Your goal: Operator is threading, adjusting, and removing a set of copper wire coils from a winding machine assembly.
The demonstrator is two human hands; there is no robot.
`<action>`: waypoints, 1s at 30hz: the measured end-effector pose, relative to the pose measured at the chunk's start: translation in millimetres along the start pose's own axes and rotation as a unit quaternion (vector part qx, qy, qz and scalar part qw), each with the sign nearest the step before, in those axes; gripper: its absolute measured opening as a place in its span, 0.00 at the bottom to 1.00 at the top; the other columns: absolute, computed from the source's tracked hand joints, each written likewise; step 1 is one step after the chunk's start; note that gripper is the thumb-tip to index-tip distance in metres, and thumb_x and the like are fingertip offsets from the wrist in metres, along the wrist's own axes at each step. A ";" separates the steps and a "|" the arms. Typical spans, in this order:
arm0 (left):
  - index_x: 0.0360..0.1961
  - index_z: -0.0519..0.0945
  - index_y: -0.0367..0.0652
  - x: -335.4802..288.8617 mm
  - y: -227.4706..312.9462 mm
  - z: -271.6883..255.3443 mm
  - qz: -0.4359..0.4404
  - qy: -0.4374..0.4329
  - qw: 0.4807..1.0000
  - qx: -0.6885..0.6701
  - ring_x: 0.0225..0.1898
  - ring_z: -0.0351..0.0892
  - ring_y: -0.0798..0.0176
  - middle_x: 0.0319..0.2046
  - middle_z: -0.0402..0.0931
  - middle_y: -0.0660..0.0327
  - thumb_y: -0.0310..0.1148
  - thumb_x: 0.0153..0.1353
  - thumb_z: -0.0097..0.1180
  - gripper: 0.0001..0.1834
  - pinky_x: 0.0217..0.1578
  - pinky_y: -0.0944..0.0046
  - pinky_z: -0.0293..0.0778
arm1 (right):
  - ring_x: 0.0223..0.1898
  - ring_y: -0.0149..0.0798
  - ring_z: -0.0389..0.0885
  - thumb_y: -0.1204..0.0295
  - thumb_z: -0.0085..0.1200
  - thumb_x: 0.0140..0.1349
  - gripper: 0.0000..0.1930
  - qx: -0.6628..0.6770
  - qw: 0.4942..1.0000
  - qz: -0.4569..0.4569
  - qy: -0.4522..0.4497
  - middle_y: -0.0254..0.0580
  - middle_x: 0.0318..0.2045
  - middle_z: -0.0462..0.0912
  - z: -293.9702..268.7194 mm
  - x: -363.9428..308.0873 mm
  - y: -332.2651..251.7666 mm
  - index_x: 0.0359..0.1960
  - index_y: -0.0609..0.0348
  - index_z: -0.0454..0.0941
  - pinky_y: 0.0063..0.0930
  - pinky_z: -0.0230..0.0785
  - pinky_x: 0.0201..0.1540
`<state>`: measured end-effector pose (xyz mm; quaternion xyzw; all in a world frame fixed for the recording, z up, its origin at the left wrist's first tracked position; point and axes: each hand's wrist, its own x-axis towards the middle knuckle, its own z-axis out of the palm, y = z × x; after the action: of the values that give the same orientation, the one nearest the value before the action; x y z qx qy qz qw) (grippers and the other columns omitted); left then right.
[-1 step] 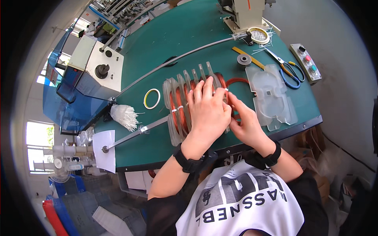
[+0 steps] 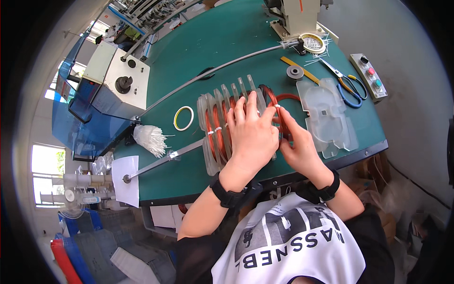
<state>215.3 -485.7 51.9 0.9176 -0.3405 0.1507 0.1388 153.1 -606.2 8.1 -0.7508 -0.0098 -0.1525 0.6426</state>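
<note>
A clear plastic coil form point(image 2: 210, 142) with several upright fins lies on the green table point(image 2: 227, 52). Copper wire coils point(image 2: 218, 125) sit between the fins, bound with small white ties. My left hand point(image 2: 250, 137) lies palm-down on the form, with the fingers spread over the fins and coils, and holds it down. My right hand point(image 2: 298, 146) is at the form's right end. Its thumb and forefinger pinch a white tie point(image 2: 278, 107) on the outer copper coil point(image 2: 283, 100). Both wrists wear black bands.
A clear plastic cover plate point(image 2: 331, 113) lies right of the form, with blue-handled scissors point(image 2: 347, 85) and a button box point(image 2: 371, 78) beyond. A yellow tape ring point(image 2: 183, 118), a bundle of white ties point(image 2: 149, 138) and a metal rod point(image 2: 161, 161) lie left. A winding machine point(image 2: 298, 19) stands at the back.
</note>
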 end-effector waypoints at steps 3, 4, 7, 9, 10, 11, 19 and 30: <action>0.50 0.75 0.42 -4.2 -18.7 -5.3 0.019 -0.045 0.998 -0.033 0.62 0.59 0.43 0.60 0.60 0.42 0.32 0.56 0.51 0.19 0.61 0.46 0.53 | 0.47 0.50 0.72 0.81 0.53 0.47 0.27 -0.337 0.911 -0.197 0.131 0.48 0.42 0.75 -5.0 3.8 -12.3 0.54 0.65 0.68 0.39 0.65 0.47; 0.52 0.73 0.43 -5.8 -26.6 -5.8 0.038 -0.061 0.995 -0.072 0.63 0.58 0.44 0.61 0.59 0.42 0.34 0.59 0.51 0.19 0.61 0.45 0.53 | 0.47 0.50 0.72 0.81 0.53 0.47 0.27 -0.337 0.911 -0.197 0.129 0.48 0.42 0.75 -2.7 6.3 -18.2 0.54 0.65 0.68 0.39 0.65 0.47; 0.52 0.71 0.41 -10.4 -27.6 -6.5 -0.004 -0.052 0.997 -0.049 0.64 0.57 0.44 0.62 0.58 0.42 0.37 0.62 0.50 0.19 0.61 0.46 0.53 | 0.38 0.45 0.77 0.72 0.56 0.52 0.20 -0.357 0.930 -0.086 -0.008 0.45 0.33 0.78 -2.6 11.9 -22.4 0.47 0.66 0.72 0.38 0.64 0.41; 0.48 0.71 0.39 -9.8 -25.0 -5.2 -0.034 -0.040 0.998 -0.023 0.63 0.57 0.43 0.62 0.58 0.42 0.36 0.61 0.50 0.16 0.61 0.45 0.53 | 0.33 0.46 0.77 0.72 0.57 0.52 0.21 -0.365 0.928 -0.075 0.018 0.45 0.30 0.78 -9.3 14.3 -10.6 0.48 0.66 0.72 0.39 0.65 0.38; 0.48 0.71 0.39 -7.6 -22.8 -4.9 -0.032 -0.040 0.998 -0.025 0.63 0.57 0.43 0.62 0.58 0.42 0.36 0.61 0.50 0.16 0.61 0.45 0.53 | 0.28 0.47 0.77 0.71 0.57 0.52 0.22 -0.371 0.925 -0.063 0.044 0.45 0.27 0.78 -13.3 15.3 -1.7 0.49 0.66 0.71 0.39 0.66 0.34; 0.47 0.72 0.39 -6.0 -21.3 -5.7 -0.018 -0.039 0.999 0.010 0.63 0.58 0.43 0.62 0.59 0.43 0.35 0.60 0.51 0.15 0.61 0.45 0.53 | 0.22 0.51 0.75 0.73 0.57 0.52 0.21 -0.331 0.935 -0.099 0.073 0.48 0.23 0.78 -15.1 18.2 8.6 0.48 0.68 0.72 0.39 0.66 0.27; 0.45 0.73 0.38 -6.4 -31.9 -17.8 -0.037 -0.059 0.996 -0.059 0.63 0.59 0.45 0.61 0.61 0.45 0.36 0.60 0.52 0.16 0.62 0.47 0.53 | 0.24 0.39 0.74 0.79 0.55 0.54 0.12 -0.278 0.949 -0.039 0.145 0.41 0.27 0.77 -128.1 8.2 31.9 0.41 0.66 0.79 0.28 0.66 0.29; 0.43 0.72 0.38 -23.6 -40.1 -11.4 -0.012 -0.029 0.999 0.040 0.63 0.58 0.43 0.58 0.63 0.41 0.33 0.59 0.52 0.13 0.61 0.43 0.56 | 0.20 0.21 0.66 0.80 0.53 0.54 0.16 -0.068 0.993 0.077 0.051 0.31 0.17 0.70 -66.2 22.9 10.9 0.47 0.69 0.76 0.19 0.58 0.23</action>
<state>222.9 -438.6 47.4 0.9305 -0.3270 0.1356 0.0937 162.8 -676.4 11.6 -0.7824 0.0913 -0.1406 0.5998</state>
